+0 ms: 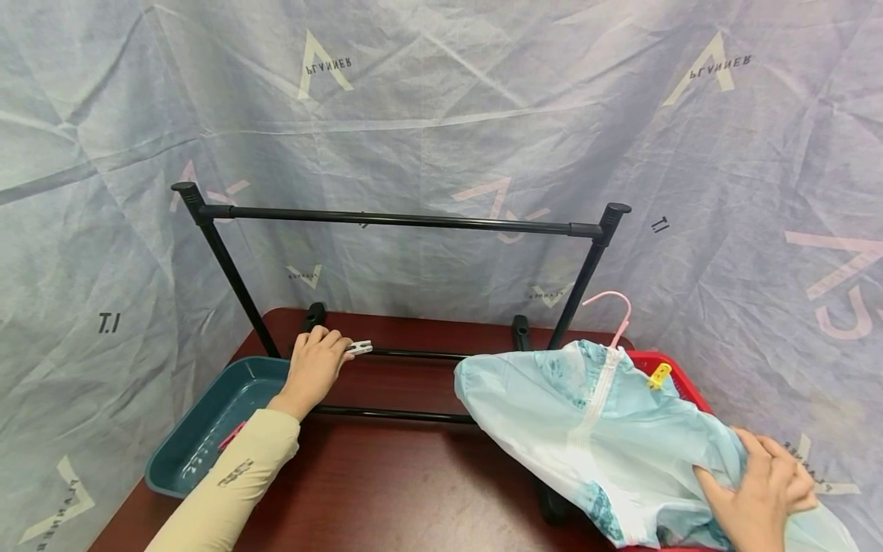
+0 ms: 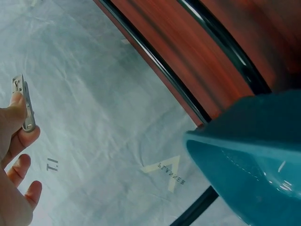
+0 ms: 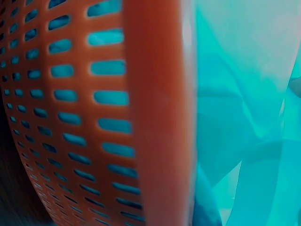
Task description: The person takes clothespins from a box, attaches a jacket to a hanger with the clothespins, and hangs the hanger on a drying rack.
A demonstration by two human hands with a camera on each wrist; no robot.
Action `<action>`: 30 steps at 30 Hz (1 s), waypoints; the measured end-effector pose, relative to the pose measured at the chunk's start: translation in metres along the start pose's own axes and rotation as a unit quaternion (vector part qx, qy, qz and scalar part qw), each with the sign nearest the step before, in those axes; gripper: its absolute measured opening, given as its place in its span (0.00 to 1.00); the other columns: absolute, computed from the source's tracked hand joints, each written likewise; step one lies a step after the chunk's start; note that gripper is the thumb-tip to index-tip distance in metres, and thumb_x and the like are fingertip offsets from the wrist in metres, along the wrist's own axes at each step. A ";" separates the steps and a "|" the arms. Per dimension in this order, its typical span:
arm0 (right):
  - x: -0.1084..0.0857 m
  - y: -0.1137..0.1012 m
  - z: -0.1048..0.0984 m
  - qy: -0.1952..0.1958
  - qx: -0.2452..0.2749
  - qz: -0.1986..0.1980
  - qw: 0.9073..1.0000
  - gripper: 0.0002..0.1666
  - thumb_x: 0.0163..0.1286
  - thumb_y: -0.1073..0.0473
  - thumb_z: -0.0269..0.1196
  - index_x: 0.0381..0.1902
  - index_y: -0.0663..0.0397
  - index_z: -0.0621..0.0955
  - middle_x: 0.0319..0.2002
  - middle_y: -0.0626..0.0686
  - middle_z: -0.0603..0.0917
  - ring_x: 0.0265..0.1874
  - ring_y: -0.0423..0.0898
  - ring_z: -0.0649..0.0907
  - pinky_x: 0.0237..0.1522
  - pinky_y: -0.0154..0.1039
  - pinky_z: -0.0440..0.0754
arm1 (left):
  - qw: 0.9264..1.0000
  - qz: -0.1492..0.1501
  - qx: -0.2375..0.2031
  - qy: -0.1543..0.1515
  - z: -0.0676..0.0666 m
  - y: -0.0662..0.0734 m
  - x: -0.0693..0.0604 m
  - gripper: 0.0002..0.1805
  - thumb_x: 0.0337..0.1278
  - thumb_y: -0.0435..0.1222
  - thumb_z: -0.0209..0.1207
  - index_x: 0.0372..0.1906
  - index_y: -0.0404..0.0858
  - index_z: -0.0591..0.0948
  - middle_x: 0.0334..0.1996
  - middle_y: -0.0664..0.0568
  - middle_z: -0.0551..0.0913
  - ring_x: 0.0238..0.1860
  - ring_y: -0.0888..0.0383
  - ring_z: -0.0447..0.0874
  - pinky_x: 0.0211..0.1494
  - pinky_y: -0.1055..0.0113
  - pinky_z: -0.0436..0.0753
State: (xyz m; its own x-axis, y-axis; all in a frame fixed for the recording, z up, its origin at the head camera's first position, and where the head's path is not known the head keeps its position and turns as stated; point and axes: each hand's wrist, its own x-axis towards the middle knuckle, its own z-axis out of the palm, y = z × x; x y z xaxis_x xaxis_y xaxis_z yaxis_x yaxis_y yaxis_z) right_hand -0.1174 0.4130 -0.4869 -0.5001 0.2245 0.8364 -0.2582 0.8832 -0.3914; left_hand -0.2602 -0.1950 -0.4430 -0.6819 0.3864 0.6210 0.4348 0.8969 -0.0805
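Note:
A pale grey clothespin [image 2: 28, 106] is pinched between the thumb and fingers of my left hand [image 1: 319, 368], above the left part of the rack's base. On the right, my right hand [image 1: 766, 487] grips the sleeve side of a light blue zip jacket [image 1: 552, 406]. The jacket is on a pink hanger [image 1: 624, 318], whose hook stands up from the collar. A yellow clothespin [image 1: 660, 376] is clipped at its shoulder. The jacket lies across a red slotted basket [image 3: 157, 113] and hides most of it. The right hand is out of sight in the right wrist view.
A black rack [image 1: 407, 220] with a top bar and lower rails stands on the dark red table [image 1: 407, 468]. To the left sits a teal tray [image 1: 165, 468] with a pink clothespin [image 1: 231, 435] in it. Grey printed cloth [image 1: 428, 138] hangs behind.

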 end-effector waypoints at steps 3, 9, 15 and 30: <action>0.000 0.001 0.001 0.006 0.000 -0.003 1.000 0.54 0.60 0.20 0.54 0.52 0.70 0.75 0.52 0.74 0.66 0.63 0.56 0.55 0.57 0.57 0.37 | 1.000 0.003 -0.002 0.007 0.000 0.006 0.003 0.13 0.57 0.41 0.66 0.42 0.37 0.86 0.34 0.51 0.80 0.43 0.48 0.71 0.46 0.51 0.69; 0.002 0.000 -0.002 -0.026 -0.004 0.025 0.999 0.58 0.57 0.17 0.51 0.52 0.70 0.74 0.53 0.74 0.64 0.58 0.73 0.57 0.56 0.60 0.36 | 1.000 0.009 -0.018 0.012 0.000 0.017 0.010 0.13 0.56 0.40 0.68 0.43 0.37 0.87 0.34 0.52 0.80 0.43 0.49 0.71 0.46 0.52 0.69; 0.003 -0.003 -0.002 -0.032 -0.005 0.043 0.999 0.60 0.55 0.15 0.51 0.52 0.70 0.74 0.52 0.74 0.64 0.57 0.78 0.54 0.55 0.63 0.36 | 1.000 0.015 -0.019 0.012 0.002 0.026 0.015 0.12 0.58 0.41 0.67 0.43 0.39 0.87 0.34 0.52 0.80 0.43 0.50 0.71 0.46 0.52 0.69; 0.003 -0.001 -0.001 -0.031 -0.005 0.040 0.999 0.60 0.55 0.15 0.51 0.52 0.70 0.74 0.53 0.74 0.64 0.59 0.78 0.54 0.53 0.66 0.37 | 0.998 0.034 -0.036 0.037 0.008 0.044 0.029 0.11 0.55 0.40 0.68 0.42 0.40 0.87 0.33 0.54 0.80 0.43 0.50 0.71 0.47 0.52 0.70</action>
State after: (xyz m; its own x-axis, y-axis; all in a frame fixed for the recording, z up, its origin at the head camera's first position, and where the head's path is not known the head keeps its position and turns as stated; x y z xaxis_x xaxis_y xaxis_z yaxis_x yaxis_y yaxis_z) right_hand -0.1173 0.4134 -0.4838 -0.5692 0.2689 0.7770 -0.2075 0.8674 -0.4522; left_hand -0.2654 -0.1426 -0.4349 -0.6049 0.4266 0.6724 0.5222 0.8500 -0.0694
